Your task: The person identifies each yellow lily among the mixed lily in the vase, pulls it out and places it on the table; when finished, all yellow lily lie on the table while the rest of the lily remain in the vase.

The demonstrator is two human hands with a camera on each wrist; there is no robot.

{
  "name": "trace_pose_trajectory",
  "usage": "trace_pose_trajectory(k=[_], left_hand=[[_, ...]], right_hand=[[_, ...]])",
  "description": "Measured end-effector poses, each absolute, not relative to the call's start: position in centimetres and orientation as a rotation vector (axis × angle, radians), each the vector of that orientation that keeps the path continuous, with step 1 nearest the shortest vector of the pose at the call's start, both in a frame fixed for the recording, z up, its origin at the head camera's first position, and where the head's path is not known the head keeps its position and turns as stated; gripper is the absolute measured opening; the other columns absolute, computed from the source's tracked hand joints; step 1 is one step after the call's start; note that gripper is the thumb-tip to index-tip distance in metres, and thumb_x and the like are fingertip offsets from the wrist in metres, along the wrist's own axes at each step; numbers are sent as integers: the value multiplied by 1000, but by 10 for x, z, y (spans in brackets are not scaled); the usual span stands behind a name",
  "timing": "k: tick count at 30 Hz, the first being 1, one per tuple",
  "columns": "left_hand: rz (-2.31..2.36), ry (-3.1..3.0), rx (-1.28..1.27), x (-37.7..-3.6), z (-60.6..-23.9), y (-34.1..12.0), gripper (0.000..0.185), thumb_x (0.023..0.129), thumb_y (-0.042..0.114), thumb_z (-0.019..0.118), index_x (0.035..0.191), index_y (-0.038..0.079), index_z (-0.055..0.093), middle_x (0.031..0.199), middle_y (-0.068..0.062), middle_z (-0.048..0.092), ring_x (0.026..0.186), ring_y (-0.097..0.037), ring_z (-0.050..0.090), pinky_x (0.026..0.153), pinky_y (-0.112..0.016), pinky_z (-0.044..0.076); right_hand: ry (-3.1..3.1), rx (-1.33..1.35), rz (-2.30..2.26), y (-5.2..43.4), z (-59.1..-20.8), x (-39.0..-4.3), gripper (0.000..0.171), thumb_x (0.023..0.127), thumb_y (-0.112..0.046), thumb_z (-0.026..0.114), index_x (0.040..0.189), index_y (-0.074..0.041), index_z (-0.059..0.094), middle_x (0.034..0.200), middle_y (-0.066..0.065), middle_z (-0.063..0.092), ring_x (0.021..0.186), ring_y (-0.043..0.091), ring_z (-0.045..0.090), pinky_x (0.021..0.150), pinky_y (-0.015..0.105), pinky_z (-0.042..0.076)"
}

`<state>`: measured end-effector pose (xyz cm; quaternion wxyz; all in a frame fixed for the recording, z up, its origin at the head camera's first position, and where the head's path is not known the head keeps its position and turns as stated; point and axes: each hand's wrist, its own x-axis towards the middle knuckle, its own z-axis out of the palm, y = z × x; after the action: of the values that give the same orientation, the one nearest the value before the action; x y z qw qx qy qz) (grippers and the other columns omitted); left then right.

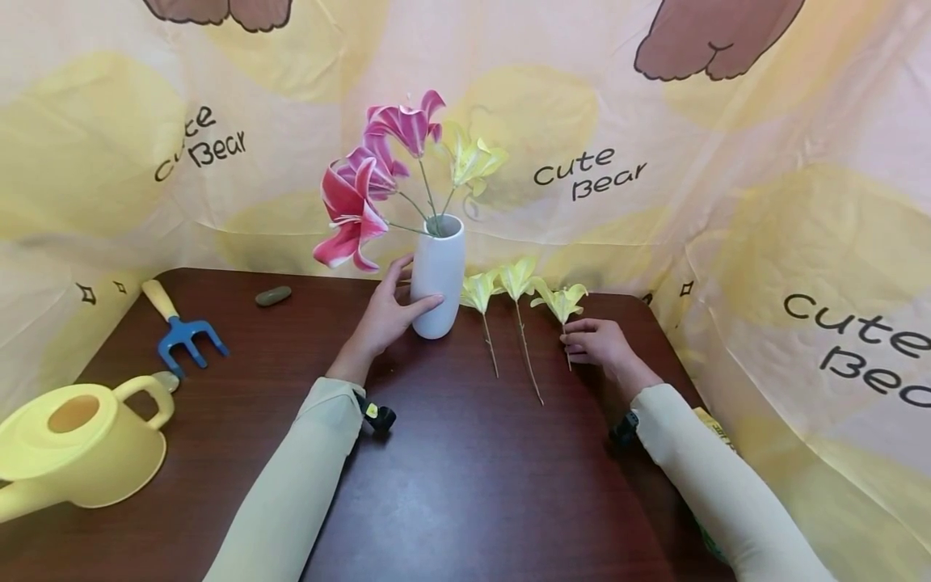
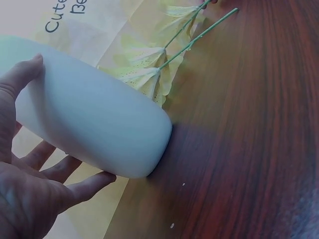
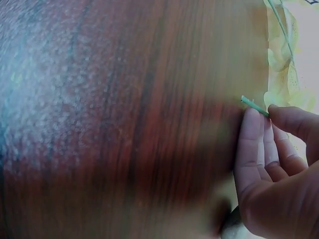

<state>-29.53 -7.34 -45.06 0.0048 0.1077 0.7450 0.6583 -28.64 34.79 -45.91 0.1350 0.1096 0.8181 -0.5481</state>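
Note:
My left hand (image 1: 381, 317) grips the lower part of a white vase (image 1: 439, 279), thumb in front and fingers round its left side. Pink artificial lilies (image 1: 351, 212) and one yellow lily (image 1: 471, 160) stand in the vase. Toward the right, my right hand (image 1: 600, 346) pinches the stem of another yellow lily (image 1: 562, 301). In the right wrist view, the green stem end (image 3: 253, 105) pokes out between thumb and fingers. Two more yellow lilies (image 1: 478, 291) (image 1: 517, 280) lie between the vase and that hand.
A yellow watering can (image 1: 90, 461) stands at the left. Behind it lies a blue garden fork (image 1: 191, 333) with a pale handle. A small grey-green oblong thing (image 1: 273, 296) is near the table's back edge. Partly hidden by the right sleeve is a yellow printed item (image 1: 714, 427).

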Motion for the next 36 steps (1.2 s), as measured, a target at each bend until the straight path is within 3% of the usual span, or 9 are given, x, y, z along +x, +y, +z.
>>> trace_pose_trajectory(k=[10, 15, 19, 23, 28, 33, 36], left_hand=[[2062, 2353, 312, -294, -450, -69, 91, 98, 35, 90, 171, 31, 37, 167, -18, 48, 153, -45, 53, 126, -72, 46], [1989, 2513, 323, -292, -451, -59, 101, 91, 38, 95, 172, 27, 35, 168, -16, 50, 152, -42, 55, 126, -70, 46], [1957, 2650, 306, -290, -451, -51, 105, 88, 41, 97, 170, 20, 35, 164, -17, 51, 150, -40, 54, 126, -68, 47], [1960, 2711, 281, -289, -451, -49, 104, 88, 39, 97, 170, 19, 36, 162, -17, 50, 150, -38, 52, 126, -66, 47], [1969, 2724, 296, -290, -452, -50, 104, 88, 38, 98, 170, 18, 37, 159, -17, 52, 145, -38, 56, 123, -64, 50], [1971, 2703, 299, -290, -453, -50, 104, 88, 40, 97, 170, 20, 36, 158, -17, 53, 141, -38, 58, 121, -64, 51], [1968, 2691, 304, -290, -452, -50, 104, 88, 41, 97, 170, 21, 36, 159, -16, 52, 142, -37, 58, 121, -64, 51]], right_hand=[[2446, 328, -1538, 345, -456, -282, 43, 107, -10, 74, 143, 11, 66, 104, 5, 84, 87, 13, 77, 80, 29, 70], [2564, 323, -1580, 337, -437, -278, 42, 106, -19, 78, 137, 8, 71, 93, -1, 81, 79, 11, 76, 74, 26, 68], [2556, 148, -1779, 306, -401, -286, 46, 108, -22, 76, 141, 9, 68, 97, -9, 78, 88, 9, 78, 89, 29, 69], [2319, -5, -2058, 256, -362, -302, 42, 109, -17, 75, 142, 8, 65, 106, -6, 79, 100, 12, 79, 104, 33, 66], [2022, -78, -2308, 194, -332, -322, 28, 109, -9, 72, 133, 4, 69, 107, 4, 81, 105, 18, 78, 110, 36, 64], [1880, -39, -2384, 152, -322, -339, 35, 107, -10, 74, 140, 2, 70, 112, 8, 83, 105, 19, 79, 120, 43, 58], [1831, -33, -2402, 137, -320, -345, 37, 107, -11, 74, 143, -1, 70, 115, 8, 83, 106, 18, 78, 118, 39, 58]])
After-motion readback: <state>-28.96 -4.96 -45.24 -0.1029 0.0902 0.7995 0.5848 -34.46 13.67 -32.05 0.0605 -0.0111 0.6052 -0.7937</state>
